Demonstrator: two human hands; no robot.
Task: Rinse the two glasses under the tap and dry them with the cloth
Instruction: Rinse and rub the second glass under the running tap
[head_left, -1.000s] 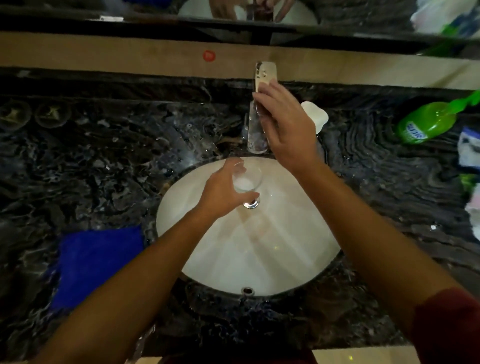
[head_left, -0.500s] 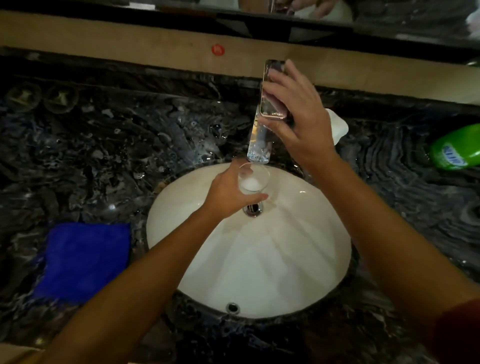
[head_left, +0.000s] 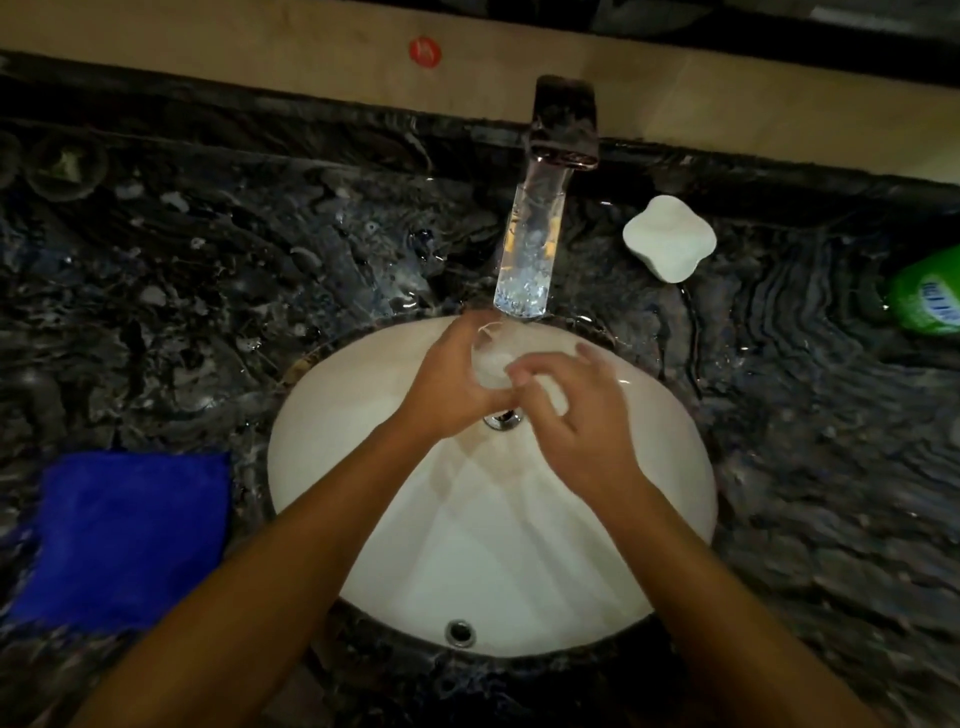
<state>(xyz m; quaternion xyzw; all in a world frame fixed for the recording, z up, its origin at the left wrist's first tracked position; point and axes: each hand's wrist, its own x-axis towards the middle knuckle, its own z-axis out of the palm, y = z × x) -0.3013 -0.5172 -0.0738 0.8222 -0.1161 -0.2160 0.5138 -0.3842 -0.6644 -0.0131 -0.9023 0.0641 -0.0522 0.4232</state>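
Over the white sink (head_left: 519, 561), my left hand (head_left: 452, 384) grips a small clear glass (head_left: 488, 361) just under the end of the clear tap spout (head_left: 527, 260). Water runs in the spout and reaches the glass's rim. My right hand (head_left: 571, 415) has come in from the right, its bent index finger and thumb closing on the glass's near side. The dark tap lever (head_left: 563, 124) stands free behind. A folded blue cloth (head_left: 124, 535) lies on the counter left of the sink. I cannot make out a second glass for certain.
The dark marbled counter (head_left: 311, 260) is wet around the tap. A white soap bar (head_left: 670, 239) sits right of the spout, and a green bottle (head_left: 930, 296) lies at the right edge. Two dark round things (head_left: 65, 166) stand at the far left.
My right hand left the tap lever and dropped down to the glass. My left hand kept the glass under the spout. The view tilted downward.
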